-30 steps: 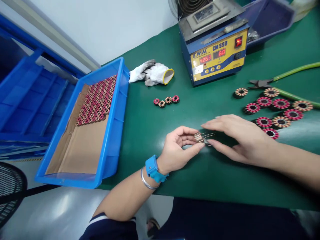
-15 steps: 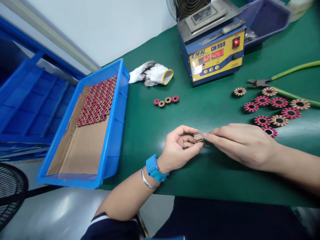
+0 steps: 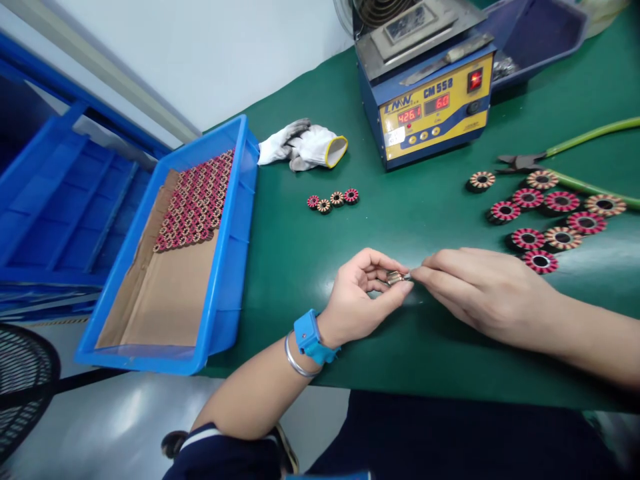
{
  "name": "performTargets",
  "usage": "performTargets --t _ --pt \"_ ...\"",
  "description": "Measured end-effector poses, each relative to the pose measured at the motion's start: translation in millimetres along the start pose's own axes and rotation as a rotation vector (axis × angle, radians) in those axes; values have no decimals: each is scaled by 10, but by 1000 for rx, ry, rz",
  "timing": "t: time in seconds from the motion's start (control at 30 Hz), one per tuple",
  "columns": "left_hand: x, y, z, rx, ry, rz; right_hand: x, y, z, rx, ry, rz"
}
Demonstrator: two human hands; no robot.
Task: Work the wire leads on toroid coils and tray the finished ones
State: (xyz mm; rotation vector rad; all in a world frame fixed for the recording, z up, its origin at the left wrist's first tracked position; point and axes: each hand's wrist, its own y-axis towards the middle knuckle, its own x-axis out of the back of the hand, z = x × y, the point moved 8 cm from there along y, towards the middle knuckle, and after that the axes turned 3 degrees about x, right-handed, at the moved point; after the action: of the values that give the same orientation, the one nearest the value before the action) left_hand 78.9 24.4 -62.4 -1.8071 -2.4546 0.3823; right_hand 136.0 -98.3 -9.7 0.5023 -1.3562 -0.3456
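Observation:
My left hand, with a blue strap and a silver bangle at the wrist, pinches a small copper-wound stator between thumb and fingers. Just right of it, the fingertips of my right hand are pressed together. A thin greyish sliver shows between those fingertips and the stator; its kind cannot be made out. Beyond the right hand lie several larger wound stators, some with pink ends and some with tan ones. A short row of smaller stators sits farther back on the green table.
At left stands a blue bin with cardboard and packed stators. White gloves lie behind the small row. A solder pot with lit displays and a knife on top is at the back. Green-handled cutters rest at right.
The stator has turned in my left fingers, and the loose wire end seen below it before no longer shows. My right hand has shifted slightly right. The pot's displayed numbers have changed.

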Motion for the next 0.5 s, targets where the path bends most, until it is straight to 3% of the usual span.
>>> performTargets --t 0.13,0.3,0.5 --pt "-35 -29 -79 -46 138 27 -10 1 39 0 27 29" --pt "-82 -36 -26 39 123 116 -14 -9 79 26 34 48" --pt "-96 -32 34 124 80 121 -23 -14 79 20 52 58"
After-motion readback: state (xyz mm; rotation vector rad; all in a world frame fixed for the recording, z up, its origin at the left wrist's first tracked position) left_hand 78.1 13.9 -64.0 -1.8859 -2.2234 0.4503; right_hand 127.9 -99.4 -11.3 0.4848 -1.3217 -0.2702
